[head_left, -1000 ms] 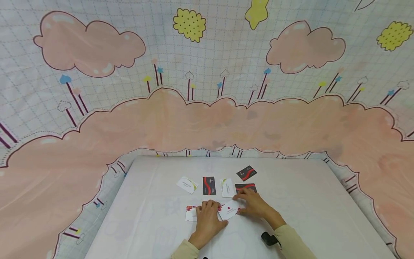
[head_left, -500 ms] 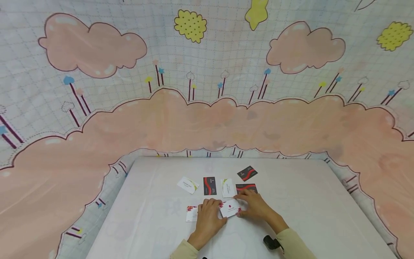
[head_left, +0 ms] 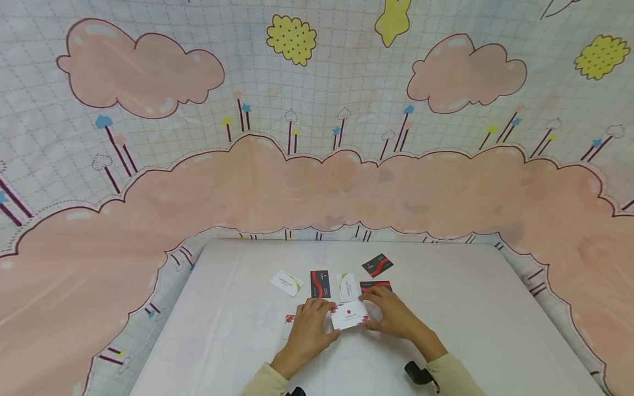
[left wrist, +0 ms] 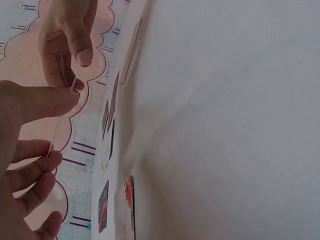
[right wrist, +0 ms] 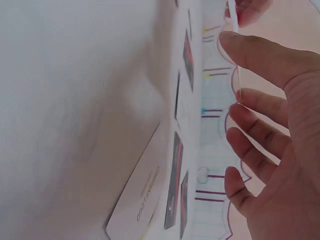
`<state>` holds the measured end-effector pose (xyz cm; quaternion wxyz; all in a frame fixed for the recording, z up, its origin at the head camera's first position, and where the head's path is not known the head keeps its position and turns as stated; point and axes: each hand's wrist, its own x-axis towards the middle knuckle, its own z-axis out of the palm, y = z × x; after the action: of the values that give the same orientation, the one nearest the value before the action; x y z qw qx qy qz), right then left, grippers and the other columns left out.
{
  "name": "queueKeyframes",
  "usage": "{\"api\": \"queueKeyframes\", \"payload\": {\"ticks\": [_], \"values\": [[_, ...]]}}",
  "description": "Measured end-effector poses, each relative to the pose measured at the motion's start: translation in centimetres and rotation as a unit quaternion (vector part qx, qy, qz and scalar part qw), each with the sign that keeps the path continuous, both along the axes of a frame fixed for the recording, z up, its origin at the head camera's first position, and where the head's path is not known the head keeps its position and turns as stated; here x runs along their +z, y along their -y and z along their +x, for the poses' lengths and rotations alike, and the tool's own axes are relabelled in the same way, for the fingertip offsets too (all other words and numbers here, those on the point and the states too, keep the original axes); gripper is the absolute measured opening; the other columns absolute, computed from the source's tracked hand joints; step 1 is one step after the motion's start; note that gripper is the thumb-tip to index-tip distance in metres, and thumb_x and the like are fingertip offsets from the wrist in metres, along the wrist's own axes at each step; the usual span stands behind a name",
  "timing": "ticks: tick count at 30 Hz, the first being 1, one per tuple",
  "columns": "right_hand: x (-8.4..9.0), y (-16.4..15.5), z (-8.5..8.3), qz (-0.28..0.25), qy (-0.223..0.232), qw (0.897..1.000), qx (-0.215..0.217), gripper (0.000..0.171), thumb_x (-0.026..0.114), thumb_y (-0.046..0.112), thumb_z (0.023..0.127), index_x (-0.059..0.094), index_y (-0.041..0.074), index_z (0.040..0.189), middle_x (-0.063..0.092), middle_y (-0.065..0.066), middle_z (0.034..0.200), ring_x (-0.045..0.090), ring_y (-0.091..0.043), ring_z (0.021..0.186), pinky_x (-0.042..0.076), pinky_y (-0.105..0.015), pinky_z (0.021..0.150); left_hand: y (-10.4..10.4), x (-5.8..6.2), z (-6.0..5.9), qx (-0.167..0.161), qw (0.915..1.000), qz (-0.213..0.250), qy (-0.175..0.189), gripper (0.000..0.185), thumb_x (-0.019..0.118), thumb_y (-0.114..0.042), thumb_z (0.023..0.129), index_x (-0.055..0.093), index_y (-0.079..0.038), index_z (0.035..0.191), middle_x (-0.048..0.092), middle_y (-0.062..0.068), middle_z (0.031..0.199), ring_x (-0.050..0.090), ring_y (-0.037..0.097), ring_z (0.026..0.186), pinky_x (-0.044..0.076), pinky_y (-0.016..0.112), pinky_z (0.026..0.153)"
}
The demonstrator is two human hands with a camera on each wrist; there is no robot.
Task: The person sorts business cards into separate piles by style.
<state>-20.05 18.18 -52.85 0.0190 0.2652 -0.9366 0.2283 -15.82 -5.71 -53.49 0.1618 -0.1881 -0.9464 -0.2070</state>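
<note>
Card-lifting is what we see just below frame centre: our left hand (head_left: 308,329) and right hand (head_left: 391,314) now pinch the white red-flowered card (head_left: 349,316) by its ends, raised off the table (head_left: 223,341), where it lay flatter a second ago.

A staged recording corner is suggested rather than a lived-in room; a cartoon cloud-print sheet (head_left: 317,165) is hung as backdrop. A table (head_left: 470,308) is draped in plain white cloth.
</note>
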Motion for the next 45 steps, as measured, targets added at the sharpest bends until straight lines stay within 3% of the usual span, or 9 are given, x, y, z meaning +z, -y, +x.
{"api": "queueKeyframes", "payload": {"ticks": [18,33,38,45], "values": [[1.4,1.5,1.4,-0.006,-0.026,1.0,0.017,0.055,0.085,0.032,0.072,0.064,0.018,0.121,0.058,-0.003,0.128,0.055,-0.025,0.119,0.049,-0.052,0.101,3.1,-0.1,0.1,-0.045,0.9983,0.018,-0.03,0.053,0.082,-0.032,0.07,0.068,-0.012,0.117,0.065,-0.001,0.111,0.054,0.018,0.108,0.044,0.038,0.089],[1.5,3.3,1.2,-0.032,-0.046,0.998,0.006,0.053,0.087,0.039,0.069,0.063,0.023,0.113,0.062,0.005,0.12,0.055,-0.02,0.117,0.048,-0.05,0.1,5.8,2.0,-0.5,-0.092,0.9943,0.038,0.038,0.06,0.084,-0.026,0.073,0.063,-0.013,0.127,0.062,0.0,0.123,0.051,0.02,0.119,0.043,0.043,0.102],[1.1,4.6,1.5,-0.036,-0.064,0.997,0.011,0.053,0.088,0.038,0.066,0.063,0.023,0.11,0.064,0.007,0.114,0.057,-0.016,0.113,0.046,-0.047,0.098,7.2,2.0,-0.8,-0.103,0.991,0.045,0.072,0.056,0.085,-0.025,0.072,0.063,-0.014,0.123,0.062,0.0,0.123,0.052,0.019,0.119,0.045,0.045,0.101],[0.1,6.5,2.0,-0.023,-0.074,0.997,0.02,0.052,0.087,0.041,0.066,0.062,0.023,0.108,0.064,0.011,0.11,0.058,-0.011,0.107,0.046,-0.039,0.093,9.0,1.3,-0.6,-0.097,0.9908,0.031,0.089,0.053,0.086,-0.021,0.07,0.063,-0.018,0.118,0.062,-0.003,0.124,0.052,0.02,0.122,0.045,0.047,0.101]]}}
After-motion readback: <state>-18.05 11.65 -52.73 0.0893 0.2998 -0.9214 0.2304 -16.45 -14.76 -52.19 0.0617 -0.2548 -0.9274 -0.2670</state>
